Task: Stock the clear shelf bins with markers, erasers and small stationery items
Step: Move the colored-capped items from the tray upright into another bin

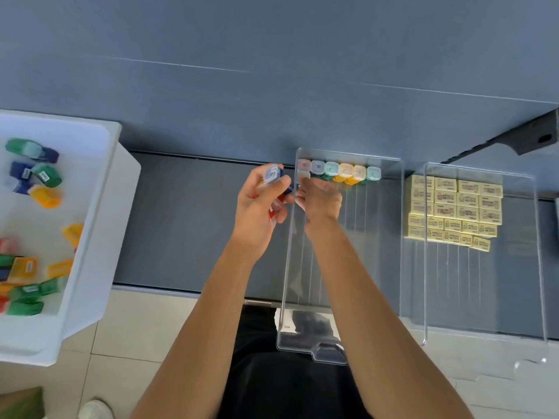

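A clear shelf bin (390,237) lies on the dark shelf, with a row of small coloured sharpeners (338,170) standing along its far wall. My left hand (260,213) grips a bunch of these sharpeners (273,173), blue and red ones with clear caps, just left of the bin. My right hand (320,201) reaches inside the bin at its far left corner, fingertips on a pale sharpener (303,176) in front of the row. How the fingers lie around it is hidden.
A white tub (96,189) at left holds several loose green, blue, yellow and red sharpeners. A second clear bin (484,297) at right holds rows of yellow erasers (453,210). The grey back wall rises behind the dark shelf (196,225); tiled floor lies below.
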